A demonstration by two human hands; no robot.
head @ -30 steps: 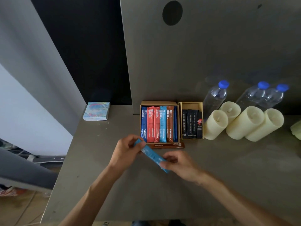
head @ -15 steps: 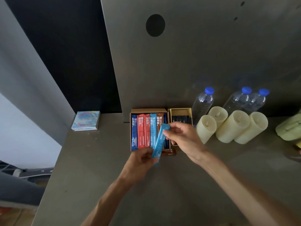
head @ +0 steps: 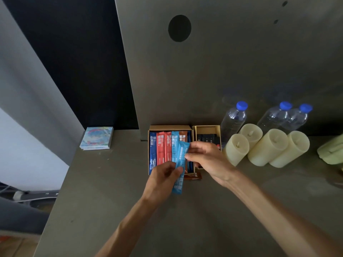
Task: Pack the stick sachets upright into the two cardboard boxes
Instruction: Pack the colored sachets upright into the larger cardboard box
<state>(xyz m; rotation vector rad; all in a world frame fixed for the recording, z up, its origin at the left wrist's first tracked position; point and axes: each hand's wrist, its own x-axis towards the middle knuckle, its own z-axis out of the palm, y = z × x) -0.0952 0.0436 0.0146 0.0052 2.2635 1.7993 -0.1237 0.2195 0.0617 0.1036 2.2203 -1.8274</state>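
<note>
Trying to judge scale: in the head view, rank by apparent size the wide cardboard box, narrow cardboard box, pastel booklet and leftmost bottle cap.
1. wide cardboard box
2-3. pastel booklet and narrow cardboard box: look alike; the right hand covers part of the box, so unranked
4. leftmost bottle cap

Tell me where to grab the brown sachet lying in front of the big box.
Probably pinch the brown sachet by its bare right end, coming from the near right. It lies flat along the front wall of the big box, so the far side is blocked, and the blue sachet and left hand cover its left part.
</note>
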